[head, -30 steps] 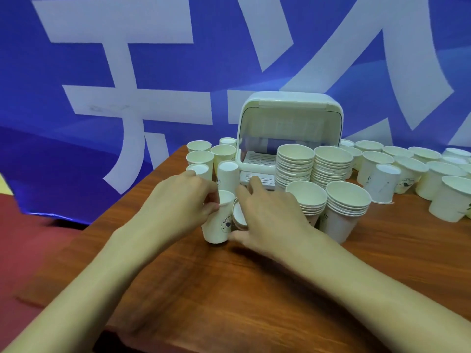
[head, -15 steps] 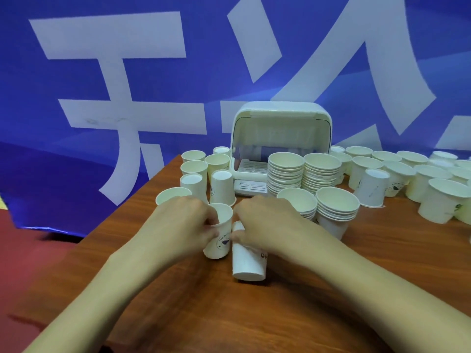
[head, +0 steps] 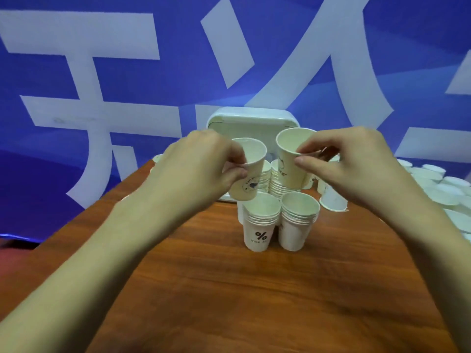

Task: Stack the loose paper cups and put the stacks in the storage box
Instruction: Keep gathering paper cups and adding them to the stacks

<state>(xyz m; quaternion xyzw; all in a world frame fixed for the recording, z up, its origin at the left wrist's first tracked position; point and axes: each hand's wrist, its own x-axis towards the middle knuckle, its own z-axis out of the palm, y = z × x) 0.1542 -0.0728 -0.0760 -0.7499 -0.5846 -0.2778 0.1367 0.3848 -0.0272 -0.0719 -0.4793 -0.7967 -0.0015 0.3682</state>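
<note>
Your left hand [head: 201, 166] is pinched shut on the rim of one paper cup [head: 248, 171], thumb outside and fingertips on the lip, holding it upright in the air; your right hand [head: 356, 169] has a second cup [head: 289, 154] the same way, thumb and forefinger closed on its near rim, tilted slightly toward you. Half a second ago both hands were down at the table, the left steadying a standing cup and the right on one lying on its side; now both cups are lifted clear and level with each other, mouths up, held apart. That suggests the tipped cup has been righted and you are set to nest one into the other, or drop each onto a stack. Directly below stand two short stacks, the stack with the percent mark [head: 259, 222] and the plain stack [head: 298, 221] touching it on the right. Taller stacks [head: 276, 184] sit behind them in front of the storage box [head: 252, 121], whose opening is mostly hidden by your hands. Many loose cups [head: 433, 179] remain on the wooden table [head: 229, 289] to the right, so the job looks far from finished and nothing can be seen in the box yet.
</note>
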